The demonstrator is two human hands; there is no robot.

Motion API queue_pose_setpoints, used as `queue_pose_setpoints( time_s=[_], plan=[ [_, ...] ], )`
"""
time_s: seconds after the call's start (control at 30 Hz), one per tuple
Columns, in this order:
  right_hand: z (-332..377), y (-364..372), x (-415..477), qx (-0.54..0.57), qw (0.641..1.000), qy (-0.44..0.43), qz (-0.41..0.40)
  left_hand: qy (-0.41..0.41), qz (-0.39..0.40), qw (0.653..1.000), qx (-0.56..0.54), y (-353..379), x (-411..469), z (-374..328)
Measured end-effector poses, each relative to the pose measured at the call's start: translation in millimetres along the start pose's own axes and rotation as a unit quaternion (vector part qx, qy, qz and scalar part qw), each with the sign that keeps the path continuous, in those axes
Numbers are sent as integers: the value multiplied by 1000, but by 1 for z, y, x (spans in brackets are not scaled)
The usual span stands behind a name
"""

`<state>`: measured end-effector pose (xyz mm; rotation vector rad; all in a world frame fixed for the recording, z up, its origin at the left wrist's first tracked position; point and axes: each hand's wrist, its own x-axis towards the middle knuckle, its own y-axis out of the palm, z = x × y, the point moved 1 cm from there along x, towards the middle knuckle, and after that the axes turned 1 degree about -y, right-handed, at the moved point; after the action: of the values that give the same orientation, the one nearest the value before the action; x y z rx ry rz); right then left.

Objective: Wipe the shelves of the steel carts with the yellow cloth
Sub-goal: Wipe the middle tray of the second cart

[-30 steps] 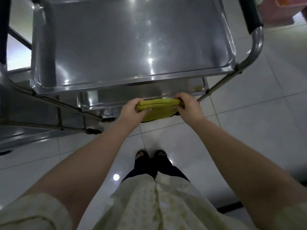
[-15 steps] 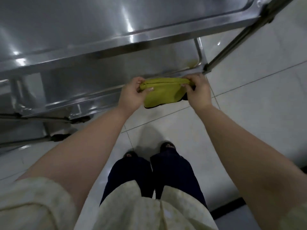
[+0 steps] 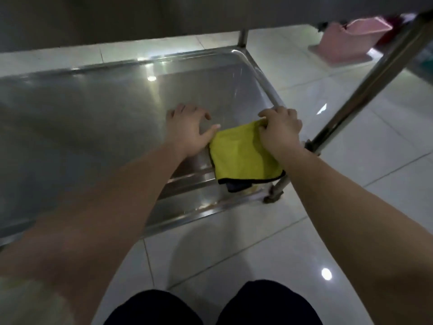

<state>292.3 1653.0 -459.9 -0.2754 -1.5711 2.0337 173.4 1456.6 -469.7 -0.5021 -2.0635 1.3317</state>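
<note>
The yellow cloth [image 3: 241, 158] sits folded at the near right corner of the cart's lower shelf [image 3: 93, 118]. The right hand [image 3: 280, 130] curls its fingers round the cloth's far edge. Just left, the left hand [image 3: 187, 130] is spread palm-down, holding nothing, with its thumb at the cloth. A pink tub [image 3: 346, 41] stands far right.

We take the steel cart's lower shelf [image 3: 93, 118] as reference: one counted.

- Hands: two. Left hand [image 3: 187, 130] over the pan, right hand [image 3: 278, 130] by the right rim.
- Yellow cloth [image 3: 241, 156]: one, near right corner.
- Steel tubes on the shelf's right side: three. Far post [image 3: 243, 37], near leg [image 3: 280, 185], slanting tube [image 3: 375, 76].
- Pink plastic object [image 3: 346, 43]: one, beyond the far right corner.
</note>
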Motion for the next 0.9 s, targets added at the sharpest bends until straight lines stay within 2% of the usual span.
queue_pose_setpoints(
  time_s=[0.1,0.13,0.23,0.3,0.4,0.53,0.73,0.8,0.9],
  plan=[
    [17,5,-12,-38,996,-59,-53,-40,-1,999,8,-1,6,24],
    [26,7,-19,-50,996,-68,-23,-62,28,997,22,0,6,29],
    [44,22,-37,-67,981,-8,180,-97,113,984,94,6,4,33],
    [40,35,-40,-100,970,-7,223,-95,131,980,112,12,8,33],
    [11,37,-15,-94,976,-16,195,-95,137,976,140,19,16,42],
    [-20,33,22,-114,977,42,176,-87,149,974,144,27,18,55],
    [5,48,26,-114,980,62,152,-85,136,980,118,31,17,60],
    [32,56,20,-112,983,17,144,-82,144,981,104,32,19,63],
    [75,71,-2,-108,981,-95,131,-83,157,982,62,27,20,63]
  ],
)
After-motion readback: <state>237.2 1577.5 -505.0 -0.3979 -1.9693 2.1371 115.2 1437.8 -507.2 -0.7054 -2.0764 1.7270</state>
